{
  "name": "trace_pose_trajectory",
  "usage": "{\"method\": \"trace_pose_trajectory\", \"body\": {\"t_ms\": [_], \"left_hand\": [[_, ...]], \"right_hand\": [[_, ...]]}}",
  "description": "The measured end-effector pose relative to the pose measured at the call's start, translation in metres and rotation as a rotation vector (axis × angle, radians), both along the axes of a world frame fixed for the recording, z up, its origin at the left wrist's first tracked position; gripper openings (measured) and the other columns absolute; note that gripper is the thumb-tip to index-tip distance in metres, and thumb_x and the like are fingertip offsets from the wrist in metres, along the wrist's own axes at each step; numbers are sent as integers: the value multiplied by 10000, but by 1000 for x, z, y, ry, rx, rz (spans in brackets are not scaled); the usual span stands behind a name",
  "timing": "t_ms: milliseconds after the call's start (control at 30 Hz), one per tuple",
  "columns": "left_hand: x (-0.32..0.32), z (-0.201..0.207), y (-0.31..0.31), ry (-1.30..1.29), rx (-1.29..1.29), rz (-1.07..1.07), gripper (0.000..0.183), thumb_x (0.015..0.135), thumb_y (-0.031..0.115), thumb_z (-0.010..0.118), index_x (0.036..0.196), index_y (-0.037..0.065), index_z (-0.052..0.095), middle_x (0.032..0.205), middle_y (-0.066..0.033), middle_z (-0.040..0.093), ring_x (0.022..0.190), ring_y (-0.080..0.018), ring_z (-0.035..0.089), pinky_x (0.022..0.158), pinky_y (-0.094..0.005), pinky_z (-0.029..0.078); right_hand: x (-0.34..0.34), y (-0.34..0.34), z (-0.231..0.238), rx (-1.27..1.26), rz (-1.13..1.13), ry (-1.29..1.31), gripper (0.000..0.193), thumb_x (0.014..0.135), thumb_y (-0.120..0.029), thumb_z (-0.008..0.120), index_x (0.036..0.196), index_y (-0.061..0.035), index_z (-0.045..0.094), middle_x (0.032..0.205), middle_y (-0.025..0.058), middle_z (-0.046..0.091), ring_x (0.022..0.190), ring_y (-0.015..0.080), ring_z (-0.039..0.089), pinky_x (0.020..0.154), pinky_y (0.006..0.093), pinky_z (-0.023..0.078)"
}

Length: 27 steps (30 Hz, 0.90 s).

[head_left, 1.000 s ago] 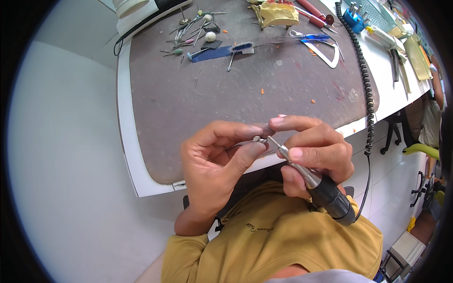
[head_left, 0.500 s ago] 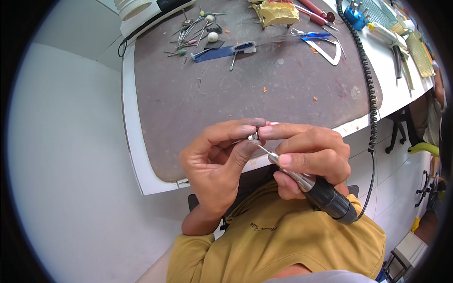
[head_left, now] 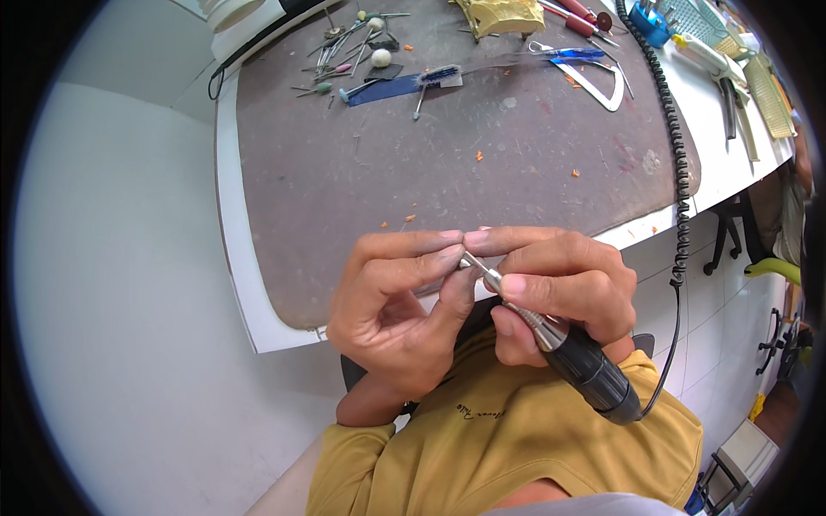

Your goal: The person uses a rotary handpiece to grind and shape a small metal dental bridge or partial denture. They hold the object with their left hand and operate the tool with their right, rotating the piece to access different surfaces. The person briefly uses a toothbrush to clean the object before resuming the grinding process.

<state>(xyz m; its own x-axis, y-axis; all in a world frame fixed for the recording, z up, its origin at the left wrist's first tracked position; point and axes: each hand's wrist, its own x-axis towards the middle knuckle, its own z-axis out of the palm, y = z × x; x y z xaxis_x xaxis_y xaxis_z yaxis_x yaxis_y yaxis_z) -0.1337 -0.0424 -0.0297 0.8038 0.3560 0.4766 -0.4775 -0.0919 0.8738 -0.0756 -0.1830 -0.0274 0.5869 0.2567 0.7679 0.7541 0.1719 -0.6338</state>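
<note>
Pinched between the fingertips and thumb of my left hand [head_left: 391,297] is a small shiny metal piece [head_left: 465,262], tooth-sized and mostly hidden by the fingers. My right hand [head_left: 572,288] is closed round a rotary handpiece [head_left: 592,365] with a silver nose and a black body, gripped like a pen. Its thin bur [head_left: 476,261] points up and left to the metal piece; whether they touch I cannot tell. The index fingertips of both hands meet just above the piece. Grey dust darkens the left fingertips.
A coiled black cord [head_left: 671,129] runs down the right side of the brown mat [head_left: 344,189]. Burs and polishing points [head_left: 340,52] lie at the far left. A yellow dental model [head_left: 499,17], brush [head_left: 440,76], white caliper [head_left: 602,90] and red-handled tools [head_left: 578,21] lie farther back.
The handpiece has shifted slightly left, its bur now closer in at the metal piece. My left fingers and thumb have turned the piece and shifted their hold. The view has moved slightly.
</note>
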Motion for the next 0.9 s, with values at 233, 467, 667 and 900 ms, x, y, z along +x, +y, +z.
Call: {"method": "trace_pose_trajectory", "body": {"t_ms": [233, 467, 667, 900], "left_hand": [[0, -1, 1, -1, 96, 22, 251, 740, -145, 718, 955, -25, 671, 1003, -177, 639, 898, -214, 673, 779, -298, 571], [1, 0, 0, -5, 126, 52, 244, 740, -147, 716, 946, -26, 669, 1002, -180, 645, 891, -223, 685, 755, -292, 579], [1, 1, -1, -5, 143, 52, 241, 745, -144, 713, 948, -22, 666, 997, -180, 649, 880, -225, 689, 752, -291, 581], [1, 0, -2, -9, 153, 71, 231, 744, -142, 714, 934, -21, 662, 993, -183, 650, 889, -234, 692, 770, -303, 589]], "right_hand": [[1, 0, -1, 3, -6, 18, 265, 718, 10, 786, 924, -15, 622, 813, 134, 669, 873, 339, 724, 674, 349, 616], [1, 1, 1, 12, -3, 21, 261, 701, 10, 793, 908, -10, 636, 798, 128, 668, 858, 332, 727, 679, 353, 618], [2, 0, -1, 19, -14, 22, 248, 708, 10, 790, 901, -4, 634, 788, 130, 669, 852, 332, 727, 675, 350, 618], [3, -1, 0, 11, 1, 24, 225, 717, 7, 786, 886, -2, 639, 784, 133, 670, 850, 322, 729, 666, 341, 617]]}}
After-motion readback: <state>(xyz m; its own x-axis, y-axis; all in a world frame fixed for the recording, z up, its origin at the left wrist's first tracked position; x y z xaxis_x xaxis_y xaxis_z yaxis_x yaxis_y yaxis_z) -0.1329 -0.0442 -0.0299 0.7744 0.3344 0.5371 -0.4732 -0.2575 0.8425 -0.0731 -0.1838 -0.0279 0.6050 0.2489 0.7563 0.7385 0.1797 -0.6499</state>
